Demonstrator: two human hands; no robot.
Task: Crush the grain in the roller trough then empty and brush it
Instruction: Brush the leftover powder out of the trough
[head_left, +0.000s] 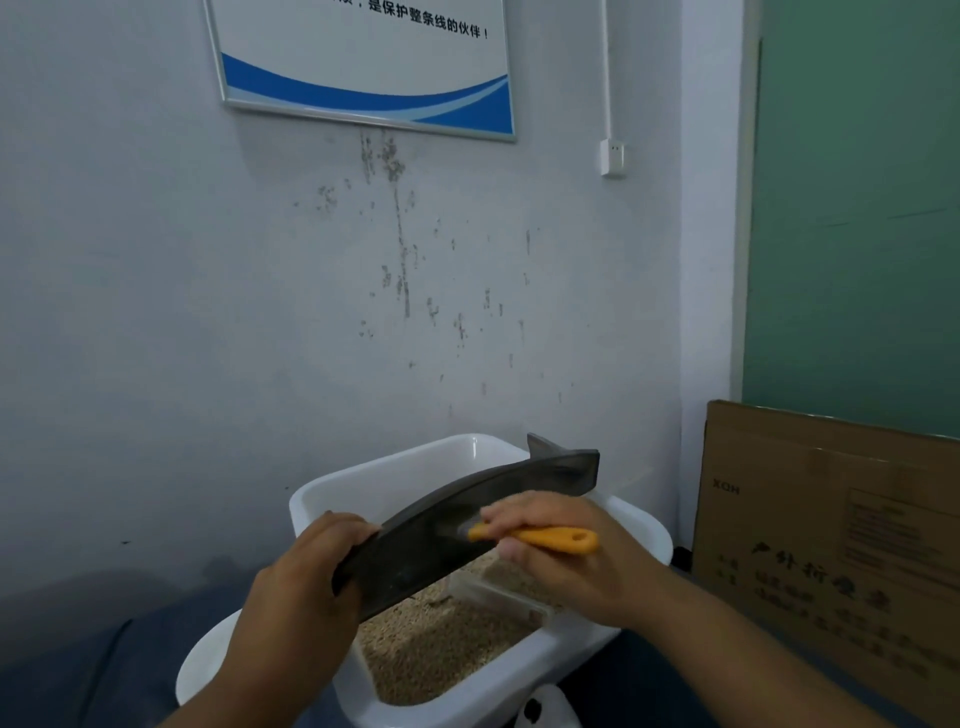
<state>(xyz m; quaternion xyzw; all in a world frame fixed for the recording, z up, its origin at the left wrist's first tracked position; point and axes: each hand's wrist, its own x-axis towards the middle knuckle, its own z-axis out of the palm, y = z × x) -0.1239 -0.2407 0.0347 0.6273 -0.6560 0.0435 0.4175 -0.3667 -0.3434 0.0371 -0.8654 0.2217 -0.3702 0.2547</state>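
I hold the dark grey boat-shaped trough (415, 545) tilted on its side above a white tub (322, 499). My left hand (301, 582) grips the trough's near end. My right hand (566, 551) grips a brush by its orange handle (550, 539), with the bristle end against the trough's inner face. Tan grain (441, 649) lies in the tub below. A small clear container (498, 592) with grain in it sits inside the tub under my right hand. The roller is not in view.
The tub stands against a stained white wall. A cardboard box (831, 545) leans at the right, below a green panel. A framed sign (363, 62) hangs above. A dark blue surface (104, 649) spreads to the left and right of the tub.
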